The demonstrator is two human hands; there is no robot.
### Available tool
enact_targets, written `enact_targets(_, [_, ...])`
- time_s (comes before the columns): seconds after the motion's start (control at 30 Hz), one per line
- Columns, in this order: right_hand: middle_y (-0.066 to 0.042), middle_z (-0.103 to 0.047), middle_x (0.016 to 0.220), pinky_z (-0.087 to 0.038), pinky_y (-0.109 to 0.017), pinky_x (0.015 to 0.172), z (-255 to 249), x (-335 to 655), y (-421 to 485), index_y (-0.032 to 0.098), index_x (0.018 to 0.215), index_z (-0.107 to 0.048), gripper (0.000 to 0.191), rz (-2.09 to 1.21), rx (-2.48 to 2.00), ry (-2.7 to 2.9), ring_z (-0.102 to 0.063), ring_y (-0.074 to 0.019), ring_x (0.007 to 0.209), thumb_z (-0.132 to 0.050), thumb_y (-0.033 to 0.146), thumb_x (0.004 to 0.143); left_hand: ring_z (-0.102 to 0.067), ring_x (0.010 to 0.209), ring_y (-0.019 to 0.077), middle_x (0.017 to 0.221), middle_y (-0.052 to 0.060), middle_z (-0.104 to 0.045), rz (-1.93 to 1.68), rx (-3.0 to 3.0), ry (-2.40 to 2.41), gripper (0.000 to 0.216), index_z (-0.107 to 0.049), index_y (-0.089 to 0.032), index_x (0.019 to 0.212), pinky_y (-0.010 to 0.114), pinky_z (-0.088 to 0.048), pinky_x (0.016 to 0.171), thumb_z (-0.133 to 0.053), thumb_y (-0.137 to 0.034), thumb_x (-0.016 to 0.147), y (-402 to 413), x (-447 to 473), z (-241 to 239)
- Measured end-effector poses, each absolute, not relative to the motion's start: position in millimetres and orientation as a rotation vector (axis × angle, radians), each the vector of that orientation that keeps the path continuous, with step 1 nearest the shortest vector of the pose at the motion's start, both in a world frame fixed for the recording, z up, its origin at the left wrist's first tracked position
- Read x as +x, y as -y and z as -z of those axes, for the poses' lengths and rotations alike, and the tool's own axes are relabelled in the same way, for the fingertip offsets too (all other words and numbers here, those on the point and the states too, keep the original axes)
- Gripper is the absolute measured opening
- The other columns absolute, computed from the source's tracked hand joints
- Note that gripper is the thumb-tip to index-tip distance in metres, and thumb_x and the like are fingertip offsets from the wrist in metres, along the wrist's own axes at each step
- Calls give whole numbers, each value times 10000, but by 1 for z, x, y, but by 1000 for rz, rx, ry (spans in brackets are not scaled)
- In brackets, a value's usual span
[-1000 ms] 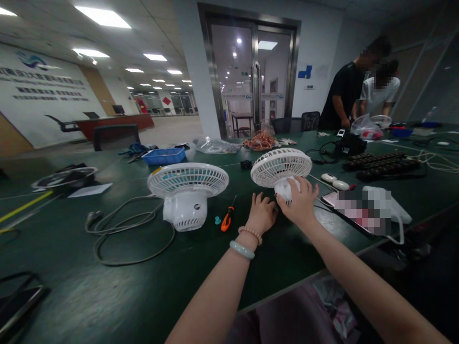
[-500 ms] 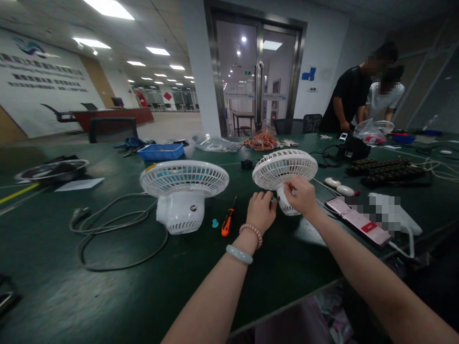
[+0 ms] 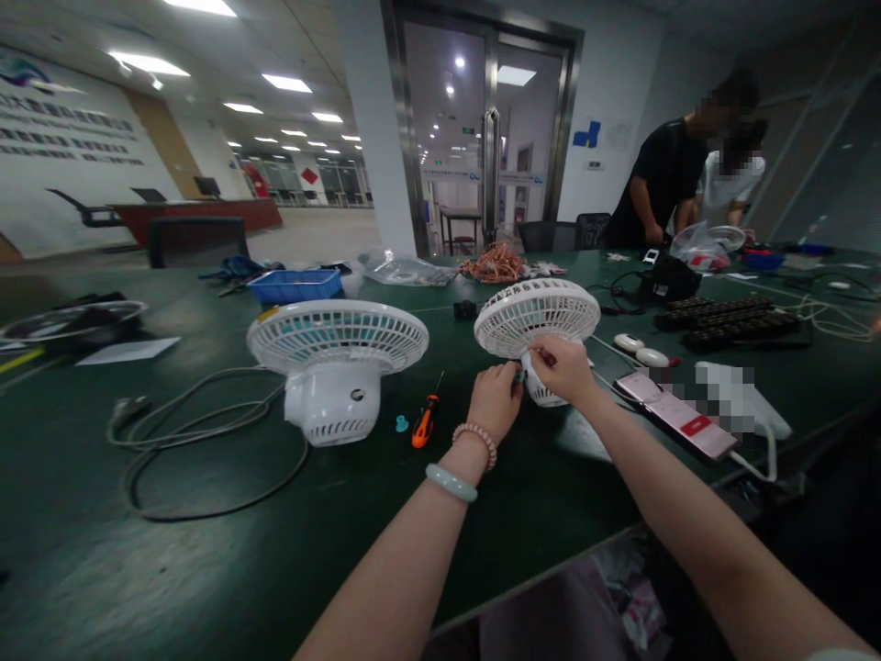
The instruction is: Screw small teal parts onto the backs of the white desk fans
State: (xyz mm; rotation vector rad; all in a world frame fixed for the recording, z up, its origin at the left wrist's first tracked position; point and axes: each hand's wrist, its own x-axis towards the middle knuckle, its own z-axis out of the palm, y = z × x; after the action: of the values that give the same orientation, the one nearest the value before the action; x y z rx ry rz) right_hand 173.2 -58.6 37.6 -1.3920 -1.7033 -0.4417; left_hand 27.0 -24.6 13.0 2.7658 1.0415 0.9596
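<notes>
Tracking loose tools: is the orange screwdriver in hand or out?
Out of hand: the orange screwdriver lies on the green table; neither the left hand nor right hand touches it.

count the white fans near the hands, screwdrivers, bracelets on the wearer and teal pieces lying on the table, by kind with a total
White fans: 2
Screwdriver: 1
Bracelets: 2
Teal piece: 1
Total: 6

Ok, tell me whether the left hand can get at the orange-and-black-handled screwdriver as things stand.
Probably yes: the left hand is near the screwdriver with nothing visible between them, though it seems to hold a small teal piece by the right-hand white plastic fan.
</notes>
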Motion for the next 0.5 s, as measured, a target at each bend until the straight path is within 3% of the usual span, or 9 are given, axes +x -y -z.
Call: enact_targets(0.5, [-15, -566, 625, -395, -252, 607, -42, 177, 60, 173, 767, -605, 169, 421, -1395, 1697, -518, -141, 611, -441, 208, 742, -547, 851, 174, 884, 41, -611, -896, 2752, -1215, 180, -517, -201, 962, 303, -406, 742, -399, -294, 862, 25, 26, -13])
